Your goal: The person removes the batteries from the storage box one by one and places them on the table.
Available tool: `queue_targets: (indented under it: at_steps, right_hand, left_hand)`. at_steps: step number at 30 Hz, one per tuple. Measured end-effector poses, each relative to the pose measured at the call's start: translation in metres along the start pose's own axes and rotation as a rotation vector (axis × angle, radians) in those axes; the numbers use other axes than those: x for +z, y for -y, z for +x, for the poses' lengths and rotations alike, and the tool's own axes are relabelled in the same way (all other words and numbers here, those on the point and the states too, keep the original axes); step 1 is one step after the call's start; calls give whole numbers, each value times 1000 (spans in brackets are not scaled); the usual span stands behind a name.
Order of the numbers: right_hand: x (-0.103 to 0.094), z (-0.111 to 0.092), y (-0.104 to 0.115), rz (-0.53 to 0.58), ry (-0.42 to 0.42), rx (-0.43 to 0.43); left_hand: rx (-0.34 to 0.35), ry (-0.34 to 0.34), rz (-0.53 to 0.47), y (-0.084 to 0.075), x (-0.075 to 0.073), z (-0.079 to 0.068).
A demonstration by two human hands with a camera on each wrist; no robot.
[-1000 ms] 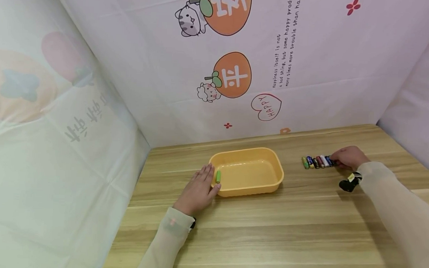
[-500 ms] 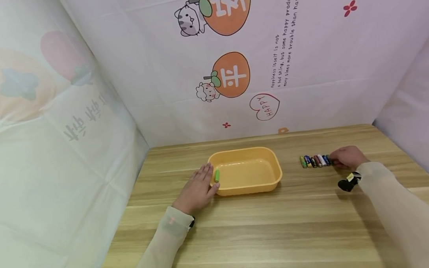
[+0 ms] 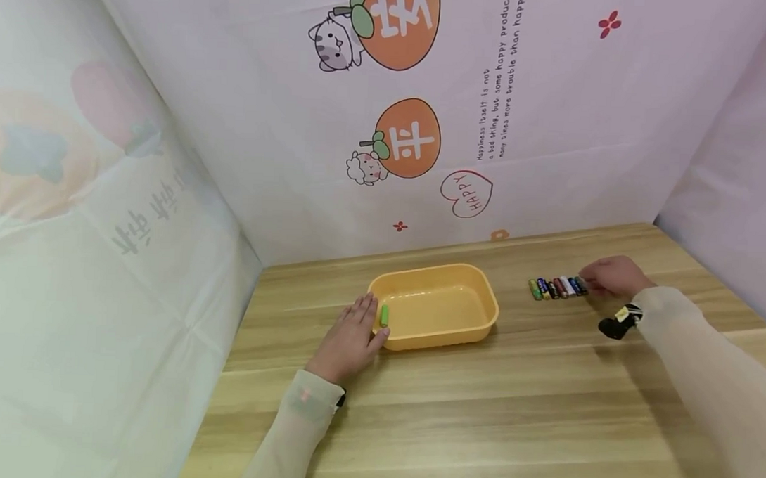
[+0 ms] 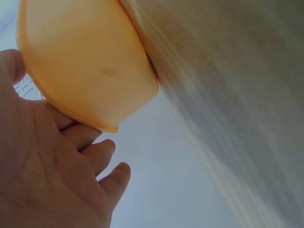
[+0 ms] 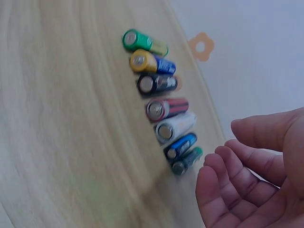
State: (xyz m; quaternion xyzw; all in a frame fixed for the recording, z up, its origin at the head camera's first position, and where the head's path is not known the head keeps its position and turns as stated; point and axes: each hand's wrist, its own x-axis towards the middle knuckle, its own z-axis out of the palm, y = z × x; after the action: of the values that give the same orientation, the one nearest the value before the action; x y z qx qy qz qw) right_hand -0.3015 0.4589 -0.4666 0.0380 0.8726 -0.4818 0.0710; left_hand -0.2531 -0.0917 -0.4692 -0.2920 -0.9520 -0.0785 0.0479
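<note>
A yellow plastic tray [image 3: 433, 337] stands on the table with one light green battery [image 3: 384, 316] lying inside, near its left end. My left hand [image 3: 348, 342] rests on the tray's left rim, fingers extended along it and thumb at the near corner. Seen from the left wrist, the fingertips touch the rim of the tray [image 4: 90, 61]. Several batteries of different colours lie side by side in a row, among them a red one [image 5: 167, 108] and a white one [image 5: 176, 127]. Just beyond the dark green battery [image 5: 186, 161] at the row's end, my right hand [image 3: 616, 277] hovers with fingers loosely bent, holding nothing.
The wooden table [image 3: 478, 418] runs back to a white printed cloth wall [image 3: 297, 158]. Another cloth panel [image 3: 115, 279] closes off the left side. A black strap with a dark piece [image 3: 617, 324] hangs at the right wrist.
The right hand's fingers have drawn back slightly from the right end of the battery row, so its last battery shows more. The left hand stays on the tray; the head view has turned slightly.
</note>
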Motion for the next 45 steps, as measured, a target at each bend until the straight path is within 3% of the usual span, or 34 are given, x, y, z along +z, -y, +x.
queue_targets:
  at_steps: [5,11,23,32,45]
  right_hand:
    - [7,-6,15,50,23,-15]
    - [13,-12,33,17,44,-49]
    - [21,-3,48,95,69,-75]
    - [30,-3,65,77,81,-58]
    - [64,5,86,113,111,-63]
  left_hand:
    - [-2,2,-14,-2,3,-2]
    - [23,-28,-10,-1,8,-3]
    - [4,-7,-25,-3,3,1]
    - [10,-13,-27,-3,2,2]
    - [23,-33,-23,2,4,-2]
